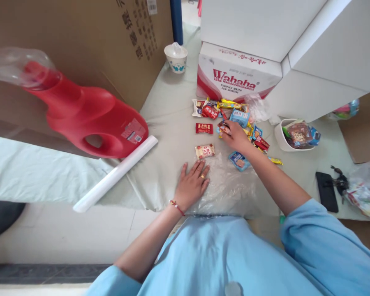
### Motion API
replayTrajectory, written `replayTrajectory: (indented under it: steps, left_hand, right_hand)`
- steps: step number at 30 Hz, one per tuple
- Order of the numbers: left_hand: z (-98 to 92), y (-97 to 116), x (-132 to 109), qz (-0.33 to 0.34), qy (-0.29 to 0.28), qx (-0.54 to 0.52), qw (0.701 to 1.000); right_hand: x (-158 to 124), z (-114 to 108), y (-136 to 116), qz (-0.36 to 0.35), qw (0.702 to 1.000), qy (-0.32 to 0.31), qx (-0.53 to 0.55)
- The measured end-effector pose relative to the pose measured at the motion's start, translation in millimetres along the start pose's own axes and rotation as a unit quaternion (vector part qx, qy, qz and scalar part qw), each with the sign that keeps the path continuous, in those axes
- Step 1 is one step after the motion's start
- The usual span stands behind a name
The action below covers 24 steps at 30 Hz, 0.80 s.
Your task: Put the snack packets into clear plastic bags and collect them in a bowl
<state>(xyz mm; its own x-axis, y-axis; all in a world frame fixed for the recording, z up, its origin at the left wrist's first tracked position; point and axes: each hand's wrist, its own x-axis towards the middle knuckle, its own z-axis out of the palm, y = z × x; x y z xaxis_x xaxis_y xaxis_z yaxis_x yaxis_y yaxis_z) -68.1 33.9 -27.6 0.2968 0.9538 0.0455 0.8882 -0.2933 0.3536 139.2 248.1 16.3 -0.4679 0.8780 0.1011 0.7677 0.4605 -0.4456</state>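
My left hand [192, 184] lies flat with its fingers spread, on the cloth at the edge of a clear plastic bag [231, 189]. Just beyond its fingertips is a cream wrapped snack [205, 151], and farther away a red wrapped snack [204, 128]. My right hand [235, 137] reaches to the pile and pinches a small red-and-pink wrapped snack [225, 129]. Around it lie blue packets, such as one blue packet [239, 117] behind and another blue packet [239, 160] in front, with yellow wrapped sticks [231, 105] at the back. My right fingers partly hide the held snack.
A Wahaha carton [237, 74] stands behind the pile. To the right are a white tub [283, 142] of snacks, a black phone [326, 191] and keys [341, 181]. On the left are a red jug [98, 111], a white roll [117, 174] and a paper cup [176, 61].
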Motion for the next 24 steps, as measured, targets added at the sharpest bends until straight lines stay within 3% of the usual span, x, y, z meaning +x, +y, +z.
replayTrajectory:
  steps: [8,13,17,20,22,24]
  left_hand:
    - [-0.1,0.1,-1.0,0.001,-0.004,0.014,1.000]
    - [0.7,-0.2,-1.3,0.002,-0.007,0.017,1.000]
    - [2.1,0.4,-1.3,-0.005,-0.004,0.011,1.000]
    - [2.3,1.4,-2.0,-0.014,0.005,0.003,1.000]
    - [2.1,2.0,-2.5,-0.023,0.011,-0.002,1.000]
    - [2.2,2.1,-2.5,-0.028,0.015,-0.007,0.999]
  right_hand:
    - [57.9,39.1,-39.4,-0.088,0.983,-0.116,-0.110]
    - [58.7,46.3,-43.5,-0.082,0.977,-0.135,-0.146]
    - [18.8,15.0,-39.5,-0.045,0.989,-0.080,-0.119]
    - [-39.0,-16.7,-46.1,-0.092,0.993,-0.050,-0.049]
    - [-82.8,-27.1,-54.7,-0.139,0.986,-0.083,-0.027]
    - [-121.2,-22.7,-62.7,-0.153,0.980,-0.119,-0.043]
